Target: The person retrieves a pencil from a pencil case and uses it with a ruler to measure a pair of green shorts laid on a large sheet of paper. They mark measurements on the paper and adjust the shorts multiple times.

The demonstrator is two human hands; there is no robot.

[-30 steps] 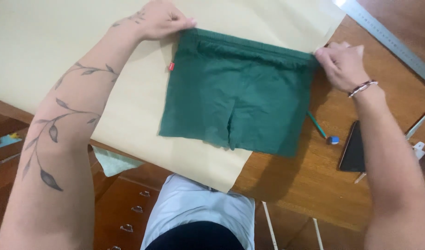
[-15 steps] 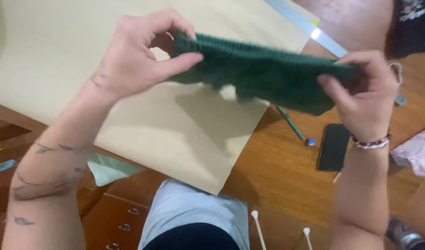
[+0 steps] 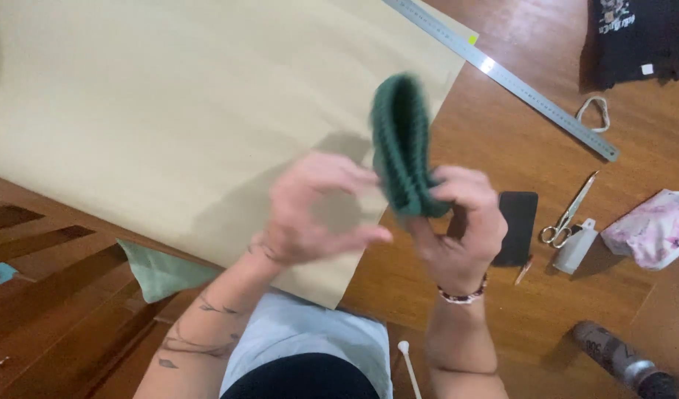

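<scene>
Above the tan paper sheet (image 3: 169, 111), green fabric bundle (image 3: 402, 144) held upright, lifted off the wooden table (image 3: 517, 303). Could slump or unroll: grip only at bottom edge, top unsupported, motion blurred. Right hand (image 3: 461, 229) raised, fingers pinching the bundle's base. Left hand (image 3: 317, 210) alongside, fingers spread and curled, contact with cloth unclear. Scissors (image 3: 568, 214), phone (image 3: 515, 225) near.

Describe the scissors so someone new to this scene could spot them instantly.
Start at the long steel ruler running diagonally across the wooden table. Below its lower end, right of the black phone, lie the scissors, blades pointing up toward the ruler. They are the only slim metal thing with two finger loops, touching a small white bottle.
</scene>
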